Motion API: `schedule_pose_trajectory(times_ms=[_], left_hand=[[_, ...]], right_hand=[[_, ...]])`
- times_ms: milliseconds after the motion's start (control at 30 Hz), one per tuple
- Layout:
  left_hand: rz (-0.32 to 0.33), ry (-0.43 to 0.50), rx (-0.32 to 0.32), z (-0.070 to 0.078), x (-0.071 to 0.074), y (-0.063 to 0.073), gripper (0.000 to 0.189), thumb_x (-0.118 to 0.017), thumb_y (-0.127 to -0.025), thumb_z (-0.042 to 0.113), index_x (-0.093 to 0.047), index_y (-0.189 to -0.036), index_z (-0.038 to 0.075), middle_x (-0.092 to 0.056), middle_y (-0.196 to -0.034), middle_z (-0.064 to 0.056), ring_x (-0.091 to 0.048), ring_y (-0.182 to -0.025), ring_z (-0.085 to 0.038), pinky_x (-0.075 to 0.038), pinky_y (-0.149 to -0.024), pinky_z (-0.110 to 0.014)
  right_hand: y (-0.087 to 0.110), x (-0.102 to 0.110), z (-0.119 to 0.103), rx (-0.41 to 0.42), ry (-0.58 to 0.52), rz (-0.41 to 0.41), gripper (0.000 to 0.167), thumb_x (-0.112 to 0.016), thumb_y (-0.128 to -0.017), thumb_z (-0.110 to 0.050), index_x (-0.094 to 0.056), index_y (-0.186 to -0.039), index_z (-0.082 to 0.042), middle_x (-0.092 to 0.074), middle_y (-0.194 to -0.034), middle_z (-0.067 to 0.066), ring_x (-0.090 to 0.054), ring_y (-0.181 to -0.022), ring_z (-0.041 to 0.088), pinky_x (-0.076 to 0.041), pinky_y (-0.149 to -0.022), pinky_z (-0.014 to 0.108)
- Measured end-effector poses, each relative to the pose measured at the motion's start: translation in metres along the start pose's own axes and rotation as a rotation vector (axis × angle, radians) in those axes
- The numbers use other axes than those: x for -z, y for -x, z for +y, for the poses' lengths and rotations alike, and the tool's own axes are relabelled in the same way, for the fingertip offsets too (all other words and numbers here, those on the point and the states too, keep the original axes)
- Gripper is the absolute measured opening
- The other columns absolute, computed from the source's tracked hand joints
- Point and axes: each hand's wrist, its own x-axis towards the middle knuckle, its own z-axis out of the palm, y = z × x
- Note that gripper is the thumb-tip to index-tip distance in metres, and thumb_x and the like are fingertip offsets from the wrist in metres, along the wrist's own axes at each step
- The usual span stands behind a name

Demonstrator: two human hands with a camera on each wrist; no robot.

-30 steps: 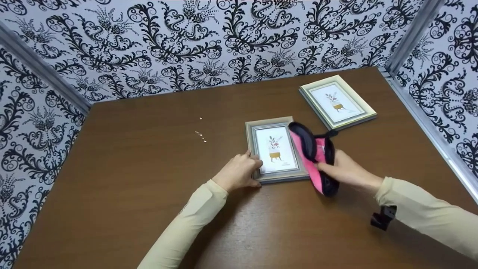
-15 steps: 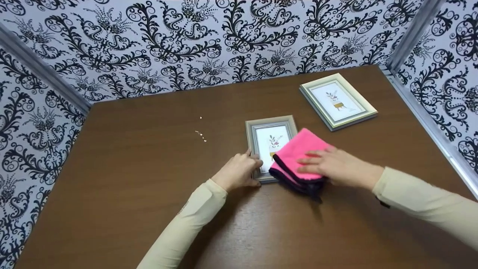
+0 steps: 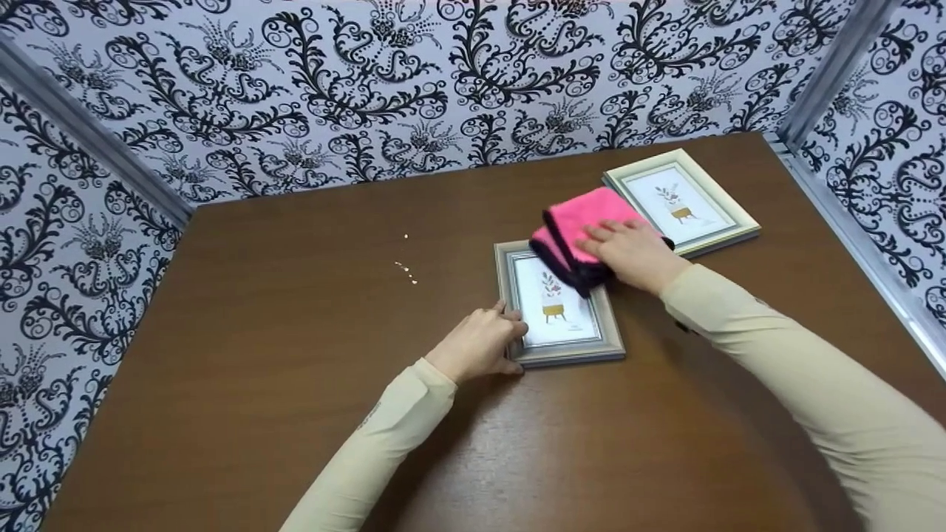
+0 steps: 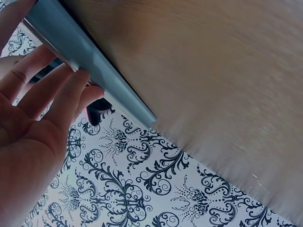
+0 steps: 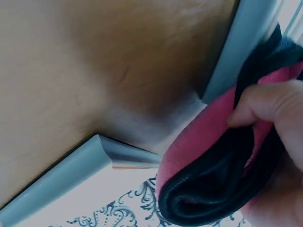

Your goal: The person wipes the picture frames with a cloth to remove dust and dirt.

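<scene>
A grey-beige picture frame [image 3: 607,341] with a potted-plant print lies flat on the table. My left hand [image 3: 479,344] grips its left side, fingers on the edge and thumb by the near corner. In the left wrist view, the fingers [image 4: 61,92] touch the frame's blue-grey side [image 4: 102,64]. A folded pink cloth [image 3: 595,209] with black edging lies over the frame's far right corner, in my right hand [image 3: 634,253]. The right wrist view shows the thumb [image 5: 265,104] pressed into the cloth's fold [image 5: 203,137]. The cloth hides the frame's upper right part.
A second, cream picture frame [image 3: 728,205] with a similar print lies at the back right, close to the cloth. Small pale flecks [image 3: 406,272] mark the brown table [image 3: 295,332] left of the frames. Patterned walls [image 3: 369,89] enclose the back and sides.
The cloth swung from the near frame's right side over its lower right part, then up to its far right corner with my right hand. My left hand stays on the frame.
</scene>
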Motion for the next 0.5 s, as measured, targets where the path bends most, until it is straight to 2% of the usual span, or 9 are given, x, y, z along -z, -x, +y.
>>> schedule_pose_trajectory(times_ms=[100,167,400,500], left_hand=[[-0.001,0.002,0.007,0.000,0.000,0.000,0.034,-0.085,-0.070,0.033,-0.064,-0.083,0.011,-0.063,-0.092,-0.001,-0.064,-0.100,-0.040,-0.055,-0.079,-0.041],[-0.001,0.002,0.009,0.001,0.000,-0.001,0.034,-0.086,-0.070,0.033,-0.064,-0.083,0.011,-0.063,-0.092,-0.001,-0.065,-0.097,-0.039,-0.055,-0.079,-0.041],[0.021,-0.018,-0.008,0.001,-0.001,-0.001,0.034,-0.086,-0.068,0.034,-0.064,-0.081,0.011,-0.062,-0.087,0.000,-0.067,-0.088,-0.034,-0.056,-0.074,-0.041],[0.042,-0.019,-0.028,-0.001,-0.002,-0.001,0.034,-0.086,-0.067,0.035,-0.064,-0.080,0.012,-0.061,-0.084,0.001,-0.067,-0.082,-0.030,-0.056,-0.072,-0.040]], right_hand=[[-0.003,-0.003,0.001,-0.035,-0.020,0.013,0.058,-0.056,-0.083,0.011,-0.049,-0.139,-0.002,-0.044,-0.141,0.024,-0.040,-0.128,0.046,-0.033,-0.101,0.061],[0.002,-0.003,-0.001,-0.024,-0.028,0.013,0.058,-0.055,-0.082,0.012,-0.050,-0.138,-0.002,-0.044,-0.141,0.024,-0.041,-0.128,0.045,-0.033,-0.102,0.061],[0.039,0.006,-0.026,0.148,0.003,-0.049,0.064,-0.062,-0.074,0.018,-0.056,-0.134,-0.005,-0.049,-0.139,0.019,-0.043,-0.128,0.042,-0.032,-0.103,0.059],[0.057,0.013,-0.039,0.236,-0.002,-0.057,0.059,-0.065,-0.072,0.017,-0.062,-0.127,-0.005,-0.056,-0.132,0.017,-0.048,-0.124,0.040,-0.037,-0.100,0.059]])
